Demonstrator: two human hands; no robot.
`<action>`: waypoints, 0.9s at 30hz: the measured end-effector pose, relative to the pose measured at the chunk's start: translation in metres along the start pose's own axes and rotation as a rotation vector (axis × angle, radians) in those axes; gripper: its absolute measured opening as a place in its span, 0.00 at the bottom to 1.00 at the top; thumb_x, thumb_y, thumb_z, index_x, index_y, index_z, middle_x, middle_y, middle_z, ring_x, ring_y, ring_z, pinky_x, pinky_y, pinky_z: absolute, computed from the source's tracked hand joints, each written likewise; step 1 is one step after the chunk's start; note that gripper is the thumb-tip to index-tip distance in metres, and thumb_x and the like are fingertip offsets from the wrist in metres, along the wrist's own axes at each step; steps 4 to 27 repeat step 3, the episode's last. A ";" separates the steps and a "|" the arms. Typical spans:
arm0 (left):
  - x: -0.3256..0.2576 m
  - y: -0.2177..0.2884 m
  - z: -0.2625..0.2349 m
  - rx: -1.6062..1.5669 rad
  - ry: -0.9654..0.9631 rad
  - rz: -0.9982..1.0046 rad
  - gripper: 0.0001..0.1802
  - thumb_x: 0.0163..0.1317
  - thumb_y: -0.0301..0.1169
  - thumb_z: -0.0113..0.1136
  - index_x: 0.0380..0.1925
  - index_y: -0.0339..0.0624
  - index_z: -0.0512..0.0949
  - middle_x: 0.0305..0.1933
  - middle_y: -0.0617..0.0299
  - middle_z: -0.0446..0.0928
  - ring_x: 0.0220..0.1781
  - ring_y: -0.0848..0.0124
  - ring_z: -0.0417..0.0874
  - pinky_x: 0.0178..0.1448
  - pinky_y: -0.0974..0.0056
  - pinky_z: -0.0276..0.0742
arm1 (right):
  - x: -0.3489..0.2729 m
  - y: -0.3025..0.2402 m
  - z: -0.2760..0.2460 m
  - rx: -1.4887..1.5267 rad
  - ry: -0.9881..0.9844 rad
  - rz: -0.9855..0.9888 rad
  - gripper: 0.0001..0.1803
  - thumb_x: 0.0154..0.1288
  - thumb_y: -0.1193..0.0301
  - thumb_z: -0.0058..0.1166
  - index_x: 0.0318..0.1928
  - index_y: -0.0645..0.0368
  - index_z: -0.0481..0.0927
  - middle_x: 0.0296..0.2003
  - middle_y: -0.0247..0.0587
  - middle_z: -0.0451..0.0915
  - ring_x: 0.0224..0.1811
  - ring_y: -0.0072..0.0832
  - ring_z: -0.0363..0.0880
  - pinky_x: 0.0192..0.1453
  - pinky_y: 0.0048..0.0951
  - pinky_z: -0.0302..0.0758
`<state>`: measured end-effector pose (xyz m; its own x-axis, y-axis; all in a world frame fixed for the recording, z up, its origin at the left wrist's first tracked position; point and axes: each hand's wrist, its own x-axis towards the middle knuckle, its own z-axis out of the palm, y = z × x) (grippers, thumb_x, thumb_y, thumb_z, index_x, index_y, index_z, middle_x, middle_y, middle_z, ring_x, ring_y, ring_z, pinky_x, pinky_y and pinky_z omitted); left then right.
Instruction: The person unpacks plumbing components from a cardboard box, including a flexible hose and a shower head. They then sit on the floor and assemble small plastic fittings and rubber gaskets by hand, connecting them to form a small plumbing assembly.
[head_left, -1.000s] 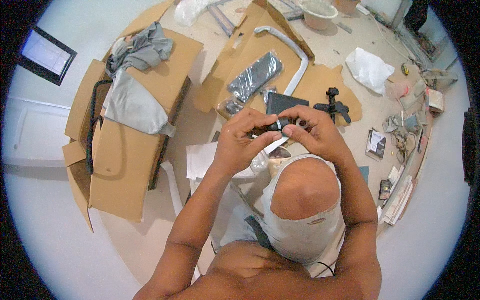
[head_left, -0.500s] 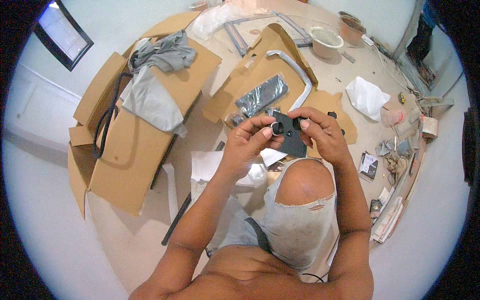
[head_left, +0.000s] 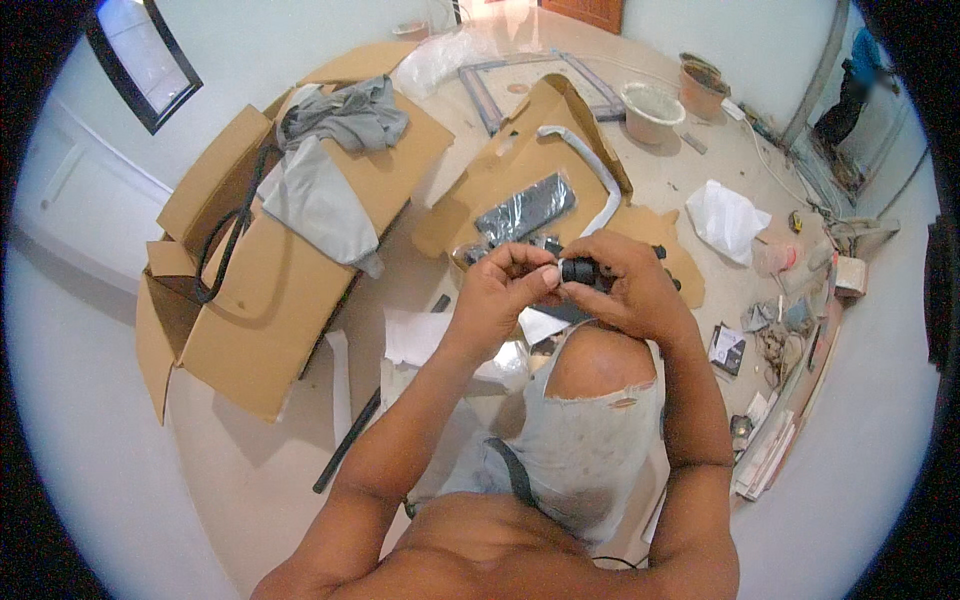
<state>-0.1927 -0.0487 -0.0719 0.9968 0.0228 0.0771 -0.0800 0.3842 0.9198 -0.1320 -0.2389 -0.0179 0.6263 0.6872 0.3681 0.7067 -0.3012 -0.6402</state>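
Note:
My left hand and my right hand meet above my raised knee, which pokes through torn grey trousers. Between the fingertips of both hands sits a small black cylindrical part. The fingers of both hands pinch it from either side. Most of the part is hidden by my fingers. Just beyond my hands, a dark plastic bag of parts lies on a flattened cardboard sheet.
A large opened cardboard box with grey padded pieces lies at left. A curved grey tube, a white bucket, a crumpled white bag and scattered small items along the right wall surround me. A black rod lies on the floor.
The flat dark panel seen near my hands before is no longer held up. Both hands have closed tighter around the small black part. My head has tilted, shifting the view.

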 end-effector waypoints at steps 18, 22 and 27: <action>0.000 0.001 0.000 0.008 0.052 -0.033 0.13 0.63 0.28 0.64 0.44 0.34 0.74 0.38 0.57 0.79 0.38 0.70 0.84 0.42 0.66 0.85 | 0.003 -0.007 0.003 -0.104 0.121 -0.060 0.19 0.60 0.61 0.61 0.50 0.54 0.79 0.41 0.49 0.82 0.42 0.48 0.82 0.47 0.40 0.79; 0.000 0.001 0.000 0.008 0.052 -0.033 0.13 0.63 0.28 0.64 0.44 0.34 0.74 0.38 0.57 0.79 0.38 0.70 0.84 0.42 0.66 0.85 | 0.003 -0.007 0.003 -0.104 0.121 -0.060 0.19 0.60 0.61 0.61 0.50 0.54 0.79 0.41 0.49 0.82 0.42 0.48 0.82 0.47 0.40 0.79; 0.000 0.001 0.000 0.008 0.052 -0.033 0.13 0.63 0.28 0.64 0.44 0.34 0.74 0.38 0.57 0.79 0.38 0.70 0.84 0.42 0.66 0.85 | 0.003 -0.007 0.003 -0.104 0.121 -0.060 0.19 0.60 0.61 0.61 0.50 0.54 0.79 0.41 0.49 0.82 0.42 0.48 0.82 0.47 0.40 0.79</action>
